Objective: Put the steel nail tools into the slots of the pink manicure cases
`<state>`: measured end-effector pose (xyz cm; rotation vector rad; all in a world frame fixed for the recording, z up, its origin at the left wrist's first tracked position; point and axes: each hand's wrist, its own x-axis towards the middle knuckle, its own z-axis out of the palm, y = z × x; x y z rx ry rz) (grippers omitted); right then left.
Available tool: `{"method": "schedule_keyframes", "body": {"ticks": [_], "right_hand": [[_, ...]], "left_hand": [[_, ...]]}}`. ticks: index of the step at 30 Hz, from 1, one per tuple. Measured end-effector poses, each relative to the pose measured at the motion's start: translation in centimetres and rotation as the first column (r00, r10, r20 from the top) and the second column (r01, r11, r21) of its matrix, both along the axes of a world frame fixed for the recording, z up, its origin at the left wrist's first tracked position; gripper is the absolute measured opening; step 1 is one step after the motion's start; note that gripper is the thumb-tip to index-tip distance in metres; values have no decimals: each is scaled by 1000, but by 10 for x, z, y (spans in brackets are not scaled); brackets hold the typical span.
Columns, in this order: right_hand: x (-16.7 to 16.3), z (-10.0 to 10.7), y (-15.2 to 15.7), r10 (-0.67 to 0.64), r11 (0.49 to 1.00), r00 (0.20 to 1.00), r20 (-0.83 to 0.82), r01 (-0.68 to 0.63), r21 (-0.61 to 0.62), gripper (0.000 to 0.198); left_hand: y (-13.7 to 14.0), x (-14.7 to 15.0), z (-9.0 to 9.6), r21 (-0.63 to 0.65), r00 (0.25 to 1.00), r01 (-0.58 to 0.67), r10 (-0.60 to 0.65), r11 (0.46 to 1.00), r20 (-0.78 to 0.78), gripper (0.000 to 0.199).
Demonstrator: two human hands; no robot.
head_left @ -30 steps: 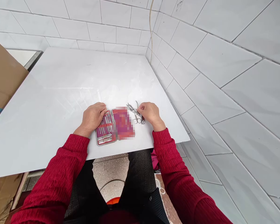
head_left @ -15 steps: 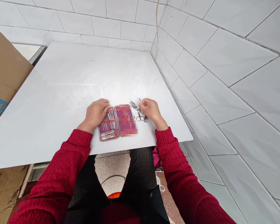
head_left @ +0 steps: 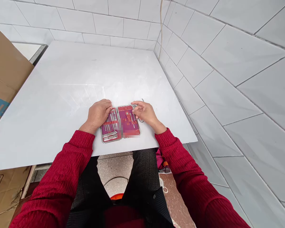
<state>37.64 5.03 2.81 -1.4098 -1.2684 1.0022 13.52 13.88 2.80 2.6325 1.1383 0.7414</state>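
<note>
An open manicure case (head_left: 120,139) lies near the table's front edge, its two halves spread like a book. Slim metal tools and a pair of nail clippers (head_left: 110,136) fill the left half; more tools sit on the purple lining at right, part of it blurred. My left hand (head_left: 99,113) is closed on the case's upper left edge. Over the right half, my right hand (head_left: 144,113) pinches a thin metal tool (head_left: 134,116), its exact kind too small to tell. Scissors (head_left: 141,120) and other metal tools lie beside the case, mostly hidden behind that hand.
The white table (head_left: 68,69) meets a tiled wall (head_left: 218,95) on the right and another at the back. A cardboard box (head_left: 9,66) stands at the left edge, with another box (head_left: 7,193) below. A cable (head_left: 161,28) runs down the corner.
My right hand has moved left from the loose tools to above the right half of the case, carrying a thin tool. My left hand stays on the case.
</note>
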Motion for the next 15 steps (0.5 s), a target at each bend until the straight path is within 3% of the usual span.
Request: {"method": "schedule_keyframes", "body": {"ticks": [15], "right_hand": [[-1, -8, 4, -21, 998, 997, 68, 17, 55, 37]], "left_hand": [[0, 0, 0, -11, 1000, 8, -7, 1000, 16, 31]]}}
